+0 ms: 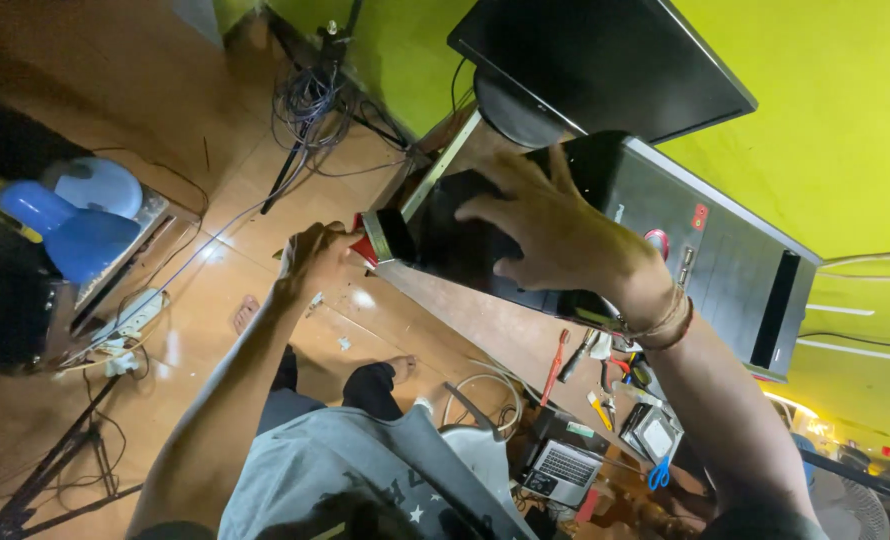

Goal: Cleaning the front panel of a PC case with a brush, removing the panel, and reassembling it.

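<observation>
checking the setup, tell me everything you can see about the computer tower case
The computer tower case is a black box with a grey metal-looking side panel and a dark front with a red round button and a small red mark. It lies at the edge of a wooden table, beside a dark monitor. The right hand lies spread flat on its dark end, and the left hand grips a red-and-black part at its corner.

Right hand (555, 225) flat on the black computer case (665, 240), left hand (315, 262) gripping a red-handled tool (365, 248) at its end.
</observation>
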